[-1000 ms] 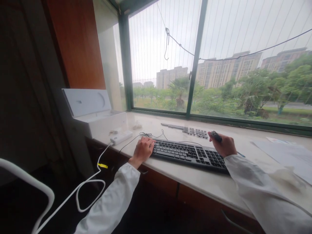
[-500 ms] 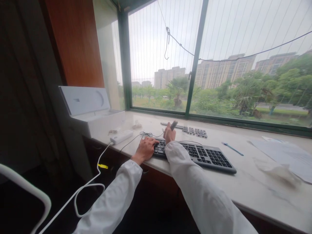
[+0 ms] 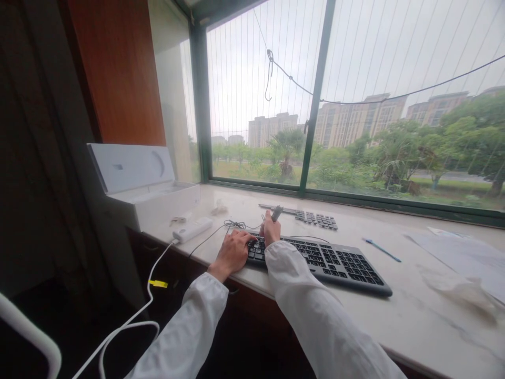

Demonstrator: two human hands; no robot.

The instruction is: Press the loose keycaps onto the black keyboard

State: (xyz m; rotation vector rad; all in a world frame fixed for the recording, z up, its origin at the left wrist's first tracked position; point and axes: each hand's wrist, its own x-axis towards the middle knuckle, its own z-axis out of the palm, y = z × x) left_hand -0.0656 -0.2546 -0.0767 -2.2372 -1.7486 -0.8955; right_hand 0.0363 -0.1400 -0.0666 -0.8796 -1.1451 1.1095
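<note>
beneath a green-framed window (image 3: 313,123), a pale tabletop (image 3: 414,321) bears a black keyboard (image 3: 335,261) set near its front edge. left hand (image 3: 232,253): laid over the keyboard's left end, fingers bent and touching it; whether they also grip its edge cannot be told at this angle. right hand (image 3: 271,230): just beside the left, over the left part of the keyboard, fingers curled tightly around a dark, stubby tool (image 3: 278,211) whose upper end juts above the fist. behind the keyboard: loose keys (image 3: 319,220) in rows, and a coiled cable (image 3: 235,225) farther left. right of the keyboard: a blue pen (image 3: 382,250), crumpled wrapping (image 3: 457,284) and papers (image 3: 460,252). far left: a white power strip (image 3: 194,230) and a white box (image 3: 168,204), lid raised.
</note>
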